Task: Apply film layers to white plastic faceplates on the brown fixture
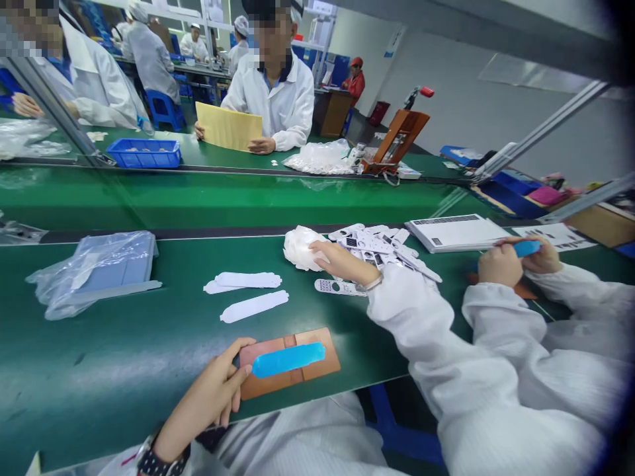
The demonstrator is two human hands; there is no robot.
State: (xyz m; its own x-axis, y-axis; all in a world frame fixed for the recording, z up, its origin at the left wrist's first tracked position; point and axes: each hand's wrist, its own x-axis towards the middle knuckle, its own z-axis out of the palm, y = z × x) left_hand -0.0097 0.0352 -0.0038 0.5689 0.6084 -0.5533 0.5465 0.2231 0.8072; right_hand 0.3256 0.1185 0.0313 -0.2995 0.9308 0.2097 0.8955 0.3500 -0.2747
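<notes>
One blue strip (288,360) on one brown plate (331,350); three white strips (255,307) beyond, two overlapping.
The left hand's (213,383) fingers, partly spread, touch the plate's left end and the blue strip's tip; the right hand's (342,261) fingers touch one white wad (299,250), grip unclear. One clear bag (54,287) holds blue-grey sheets (122,258); one blue tray (143,159) holds small pieces.

A bright blue, long round-ended strip (288,360) lay lengthwise, right end slightly higher, on a flat copper-brown plate (317,375) at the lower centre; a crumpled white wad (297,250) sat mid-frame.
</notes>
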